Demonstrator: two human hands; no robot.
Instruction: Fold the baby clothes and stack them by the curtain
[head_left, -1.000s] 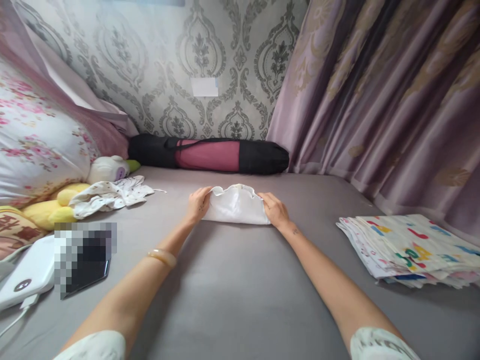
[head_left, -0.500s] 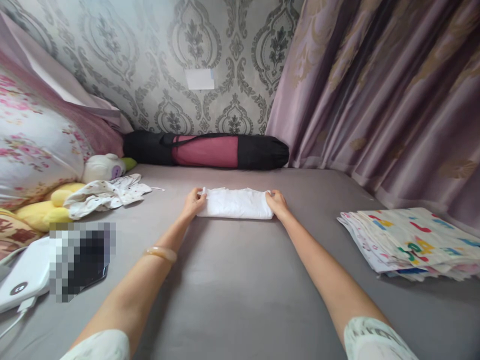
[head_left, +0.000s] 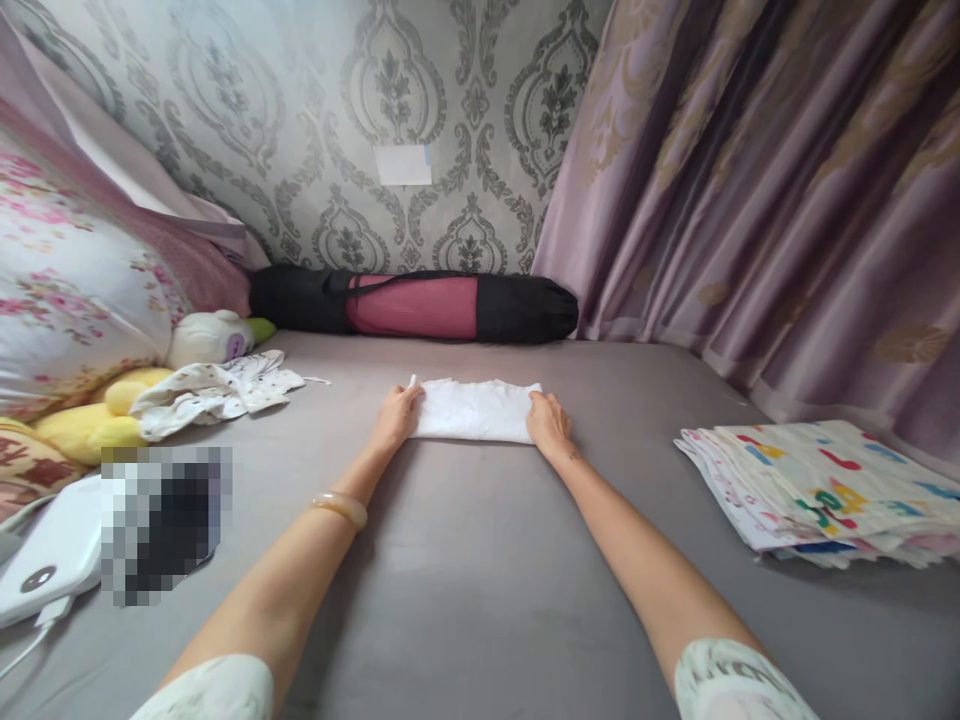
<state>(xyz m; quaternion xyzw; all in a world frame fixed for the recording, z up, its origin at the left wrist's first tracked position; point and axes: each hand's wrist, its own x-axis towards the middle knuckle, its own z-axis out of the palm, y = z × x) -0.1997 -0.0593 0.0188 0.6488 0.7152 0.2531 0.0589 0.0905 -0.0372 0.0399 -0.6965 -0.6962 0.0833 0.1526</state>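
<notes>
A white cloth (head_left: 474, 411), folded into a flat oblong, lies on the grey sheet (head_left: 465, 580) in the middle of the view. My left hand (head_left: 398, 411) grips its left end, thumb on top and fingers curled at the edge. At the opposite end my right hand (head_left: 550, 418) is closed on the cloth's right edge. The undersides of the fingers are hidden on both hands. A pale bangle (head_left: 340, 508) circles my left forearm.
Right of my arms sits a stack of patterned cloths (head_left: 832, 480). A black and red bag (head_left: 412, 305) lies along the wall. To the left are a spotted cloth (head_left: 202, 395), a yellow plush toy (head_left: 90, 430), a white power bank (head_left: 52, 555) and a blurred-out dark object (head_left: 176, 525).
Both hands have shifted slightly inward and keep hold of the cloth's ends. The cloth looks a little narrower from side to side, and the view has tilted a touch.
</notes>
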